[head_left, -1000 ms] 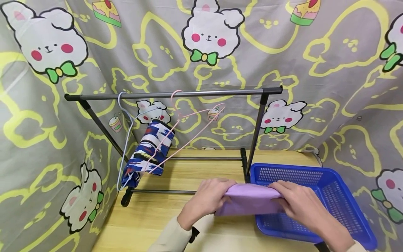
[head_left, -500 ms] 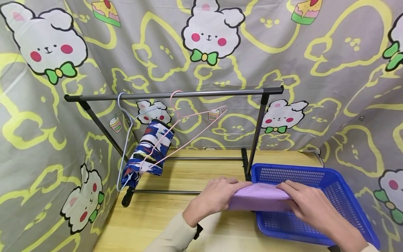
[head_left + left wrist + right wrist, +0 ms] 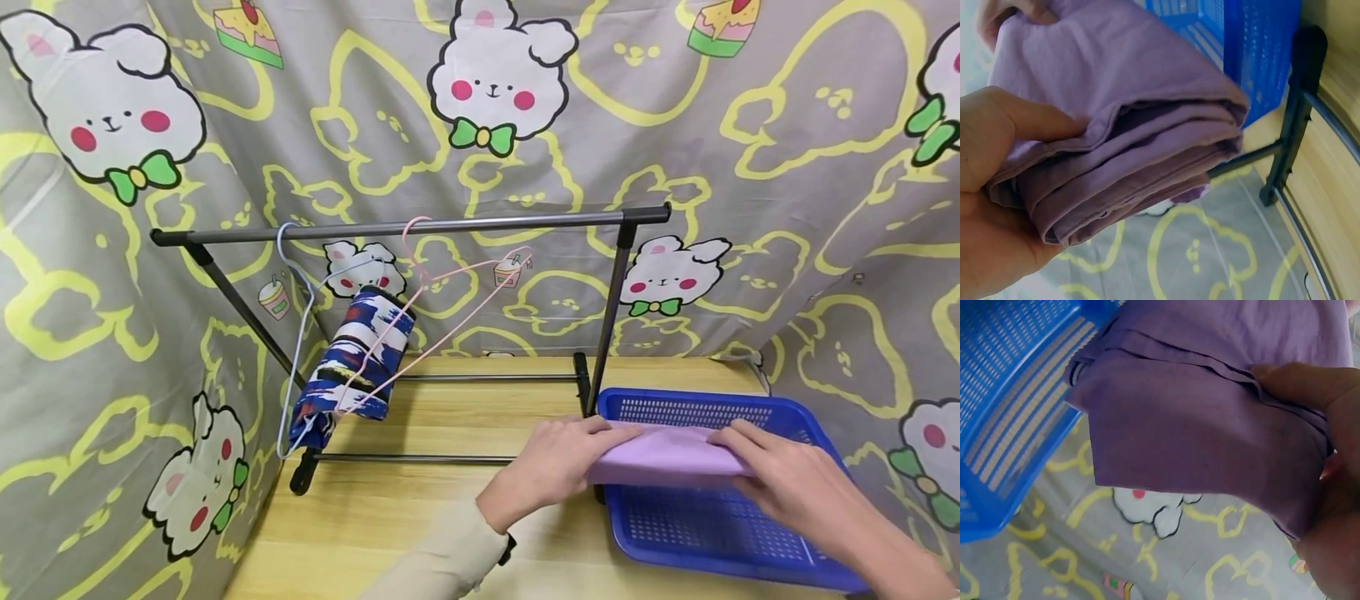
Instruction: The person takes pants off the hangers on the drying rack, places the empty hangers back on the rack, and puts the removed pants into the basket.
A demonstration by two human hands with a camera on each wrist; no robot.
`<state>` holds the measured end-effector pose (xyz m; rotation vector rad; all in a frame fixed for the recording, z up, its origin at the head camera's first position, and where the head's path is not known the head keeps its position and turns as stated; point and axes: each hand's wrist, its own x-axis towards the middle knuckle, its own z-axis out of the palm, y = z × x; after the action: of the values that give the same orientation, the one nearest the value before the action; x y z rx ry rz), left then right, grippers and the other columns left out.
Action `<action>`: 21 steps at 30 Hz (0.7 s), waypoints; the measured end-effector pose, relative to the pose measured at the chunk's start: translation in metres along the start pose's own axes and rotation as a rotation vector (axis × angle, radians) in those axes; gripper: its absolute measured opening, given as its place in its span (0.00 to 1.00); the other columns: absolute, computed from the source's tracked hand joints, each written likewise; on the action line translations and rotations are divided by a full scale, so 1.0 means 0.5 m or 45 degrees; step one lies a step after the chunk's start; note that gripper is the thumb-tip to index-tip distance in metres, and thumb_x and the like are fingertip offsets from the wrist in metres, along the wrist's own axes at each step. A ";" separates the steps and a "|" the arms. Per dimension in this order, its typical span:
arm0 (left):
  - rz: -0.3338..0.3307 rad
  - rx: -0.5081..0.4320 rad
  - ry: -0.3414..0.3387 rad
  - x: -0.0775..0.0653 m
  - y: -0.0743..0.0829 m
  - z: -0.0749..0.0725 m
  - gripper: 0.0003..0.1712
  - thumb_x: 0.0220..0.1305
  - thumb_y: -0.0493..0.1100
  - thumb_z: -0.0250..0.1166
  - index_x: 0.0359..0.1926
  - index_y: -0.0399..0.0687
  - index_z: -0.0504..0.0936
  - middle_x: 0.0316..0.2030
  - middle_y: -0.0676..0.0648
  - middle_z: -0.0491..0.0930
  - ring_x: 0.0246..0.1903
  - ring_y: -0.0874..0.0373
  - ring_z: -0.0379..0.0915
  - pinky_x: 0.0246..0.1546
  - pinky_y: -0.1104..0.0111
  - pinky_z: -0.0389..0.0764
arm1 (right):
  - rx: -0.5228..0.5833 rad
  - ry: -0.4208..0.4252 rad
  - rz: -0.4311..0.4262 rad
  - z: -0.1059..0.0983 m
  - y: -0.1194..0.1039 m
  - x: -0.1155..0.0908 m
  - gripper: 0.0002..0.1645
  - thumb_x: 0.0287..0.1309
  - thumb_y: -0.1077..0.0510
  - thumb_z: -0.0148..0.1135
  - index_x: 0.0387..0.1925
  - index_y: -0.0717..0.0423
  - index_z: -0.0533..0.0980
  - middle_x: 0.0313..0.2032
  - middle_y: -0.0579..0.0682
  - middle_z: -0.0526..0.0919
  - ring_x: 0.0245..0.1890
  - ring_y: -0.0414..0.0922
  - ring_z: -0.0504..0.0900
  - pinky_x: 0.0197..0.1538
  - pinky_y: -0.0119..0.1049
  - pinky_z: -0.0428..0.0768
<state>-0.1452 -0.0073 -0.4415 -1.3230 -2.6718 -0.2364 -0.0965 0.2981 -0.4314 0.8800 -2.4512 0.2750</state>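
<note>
Wooden worktop [image 3: 360, 533] below you. Your left hand [image 3: 551, 462] and right hand [image 3: 795, 479] both grip purple cloth [image 3: 663, 457], one near each end, fingers curled round it. Cloth lies in folds, so folding looks done; not put down yet. It's up by blue basket [image 3: 690, 408]; whether right over it, you can't tell. Farther off, dark rack [image 3: 495, 223]: pink hanger [image 3: 421, 271] looks bare, patterned cloth [image 3: 375, 333] already hangs from pale blue hanger [image 3: 302, 333]. Bunny curtain [image 3: 675, 158] behind.
</note>
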 end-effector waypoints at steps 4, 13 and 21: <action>0.031 0.037 0.026 0.027 0.019 0.016 0.49 0.58 0.43 0.77 0.77 0.71 0.64 0.60 0.58 0.78 0.56 0.56 0.76 0.45 0.65 0.82 | -0.061 0.005 0.040 -0.014 0.019 -0.019 0.40 0.72 0.26 0.26 0.43 0.46 0.79 0.38 0.46 0.82 0.21 0.43 0.77 0.16 0.40 0.72; 0.085 0.046 0.042 0.064 0.041 0.062 0.47 0.63 0.38 0.72 0.78 0.68 0.63 0.65 0.57 0.74 0.62 0.57 0.71 0.59 0.67 0.75 | -0.132 0.007 0.076 -0.020 0.054 -0.053 0.40 0.71 0.24 0.25 0.38 0.45 0.75 0.34 0.43 0.78 0.20 0.34 0.67 0.14 0.33 0.61; 0.020 0.045 0.093 0.106 0.081 0.112 0.48 0.58 0.39 0.75 0.76 0.71 0.66 0.65 0.64 0.75 0.59 0.64 0.74 0.45 0.73 0.80 | -0.184 0.044 0.103 -0.014 0.101 -0.092 0.41 0.70 0.23 0.26 0.36 0.47 0.75 0.35 0.47 0.79 0.20 0.41 0.71 0.13 0.36 0.62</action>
<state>-0.1483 0.0694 -0.4824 -1.2986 -2.5930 -0.2303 -0.0958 0.3640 -0.4511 0.7096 -2.4432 0.1380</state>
